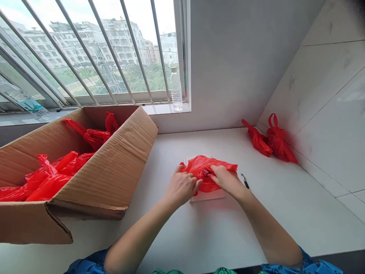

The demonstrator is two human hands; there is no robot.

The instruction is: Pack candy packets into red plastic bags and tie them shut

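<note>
I watch the left grip (181, 187) and right grip (226, 178) grasping a crinkled red plastic bag (201, 163), which might tear if overstretched.

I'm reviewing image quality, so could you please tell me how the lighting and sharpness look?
In the head view, sky through the barred window is nearly washed out; the white counter below the crumpled red plastic has a reddish cast; a dark blur sits top right.
</note>
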